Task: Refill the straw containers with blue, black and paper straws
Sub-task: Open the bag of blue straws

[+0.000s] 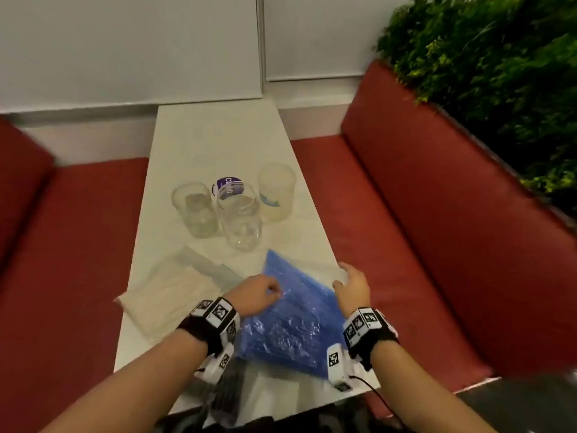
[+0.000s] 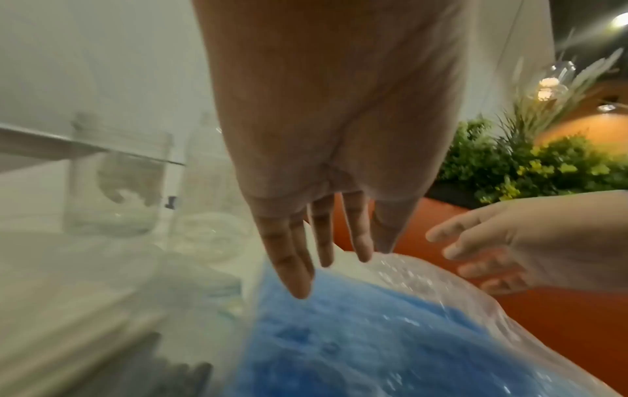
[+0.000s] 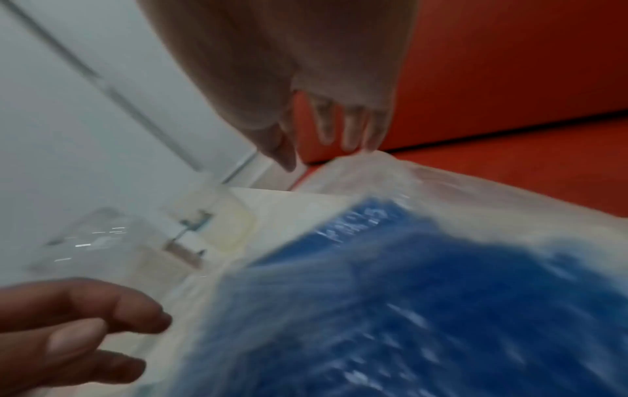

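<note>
The left hand [image 1: 260,293] hung over the clear plastic bag of blue straws [image 1: 290,320], its fingers [image 2: 292,268] straight and slightly spread, pointing down at the near-left part of the bag; the wrist view showed the fingertips at or just above the crinkled film, and whether they touched it could not be told. It gripped nothing. The right hand [image 1: 351,284] reached to the bag's far right corner, fingers loosely extended and parted, holding nothing; in its own blurred wrist view the fingertips [image 3: 353,134] sat right at the clear empty edge of the bag, contact uncertain.

The bag lay flat on the white rectangular table [image 1: 215,142], between the two hands and under both wrists. Just left of the left hand lay a flat clear packet of white paper straws [image 1: 168,292]. Below the left wrist, at the table's near edge, lay a clear bag of black straws [image 1: 226,398]. Beyond both hands, well apart from the fingertips, stood three empty cups upright: a clear glass tumbler [image 1: 195,209] on the left, a taller clear glass tumbler [image 1: 239,217] in the middle, and a frosted plastic cup [image 1: 276,192] on the right. A purple-and-white round lid [image 1: 226,185] sat just behind the middle tumbler.
</note>
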### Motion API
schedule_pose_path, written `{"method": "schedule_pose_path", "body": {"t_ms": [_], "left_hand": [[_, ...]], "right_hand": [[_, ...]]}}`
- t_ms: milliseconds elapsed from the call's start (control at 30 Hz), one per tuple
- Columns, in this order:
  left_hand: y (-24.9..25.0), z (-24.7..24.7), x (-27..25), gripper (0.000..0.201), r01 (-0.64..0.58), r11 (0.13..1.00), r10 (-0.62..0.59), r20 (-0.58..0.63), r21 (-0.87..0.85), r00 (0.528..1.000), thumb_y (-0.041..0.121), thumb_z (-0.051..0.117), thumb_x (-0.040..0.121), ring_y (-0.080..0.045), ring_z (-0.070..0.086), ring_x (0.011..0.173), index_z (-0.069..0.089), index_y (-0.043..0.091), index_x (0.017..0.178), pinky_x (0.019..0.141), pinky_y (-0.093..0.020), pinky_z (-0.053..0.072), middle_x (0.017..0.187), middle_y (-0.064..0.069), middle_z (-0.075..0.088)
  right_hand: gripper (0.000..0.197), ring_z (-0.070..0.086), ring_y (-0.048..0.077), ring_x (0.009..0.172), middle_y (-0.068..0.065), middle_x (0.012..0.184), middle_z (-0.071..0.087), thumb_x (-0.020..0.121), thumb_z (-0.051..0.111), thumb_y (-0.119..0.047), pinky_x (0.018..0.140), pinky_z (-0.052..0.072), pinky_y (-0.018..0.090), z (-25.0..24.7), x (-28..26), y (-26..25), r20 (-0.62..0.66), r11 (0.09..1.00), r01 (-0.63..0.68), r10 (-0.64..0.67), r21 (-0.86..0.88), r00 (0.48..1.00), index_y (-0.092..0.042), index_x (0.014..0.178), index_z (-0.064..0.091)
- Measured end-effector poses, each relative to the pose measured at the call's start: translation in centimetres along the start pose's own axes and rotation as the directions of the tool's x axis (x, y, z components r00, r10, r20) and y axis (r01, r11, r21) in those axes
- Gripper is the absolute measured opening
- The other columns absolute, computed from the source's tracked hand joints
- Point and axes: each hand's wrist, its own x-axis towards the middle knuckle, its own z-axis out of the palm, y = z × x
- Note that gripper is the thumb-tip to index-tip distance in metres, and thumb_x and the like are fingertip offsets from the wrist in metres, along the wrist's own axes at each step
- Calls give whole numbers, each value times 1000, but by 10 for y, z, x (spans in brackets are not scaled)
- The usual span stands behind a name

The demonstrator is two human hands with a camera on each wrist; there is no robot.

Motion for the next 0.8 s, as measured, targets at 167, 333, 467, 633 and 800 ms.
{"method": "schedule_pose_path", "body": {"t_ms": [167, 333, 467, 633, 800], "left_hand": [[21, 44, 28, 51, 38, 992, -55, 146, 116, 988, 32, 57, 101, -32, 48, 134, 43, 17, 148, 113, -41, 38, 154, -13, 39], [30, 49, 27, 62, 63, 998, -64, 118, 12, 991, 36, 58, 100, -33, 44, 139, 33, 19, 154, 117, -39, 33, 158, -15, 31], [57, 2, 23, 62, 109, 989, -98, 106, -103, 990, 63, 51, 95, -21, 63, 111, 54, 16, 135, 90, -30, 50, 138, -11, 59], [76, -73, 1, 103, 212, 894, -96, 295, -395, 951, 101, 38, 65, -23, 75, 89, 70, 16, 116, 70, -34, 62, 104, -7, 75], [39, -93, -17, 37, 226, 802, -118, 224, -554, 967, 45, 71, 90, -28, 74, 90, 69, 17, 115, 87, -45, 58, 105, -12, 76]], "right_hand": [[73, 54, 41, 125, 26, 140, 52, 91, 71, -34, 99, 46, 38, 3, 4, 44, 115, 887, -451, 440, 100, 891, 4, 144, 40], [50, 66, 27, 88, 15, 101, 69, 85, 79, -24, 72, 52, 29, -4, 2, 38, 221, 871, -435, 389, 228, 895, 9, 120, 65], [32, 68, 19, 76, 15, 95, 75, 89, 73, -25, 67, 52, 28, -33, -4, -23, 264, 948, -208, 142, 240, 954, 3, 106, 73], [47, 65, 22, 59, 13, 73, 66, 98, 57, -44, 54, 54, 30, -47, -27, -115, 578, 811, -289, -72, 508, 813, 0, 109, 66], [27, 62, 18, 58, 8, 69, 63, 104, 48, -22, 55, 55, 28, -20, -29, -143, 658, 827, -276, -142, 489, 740, -1, 111, 63]]}}
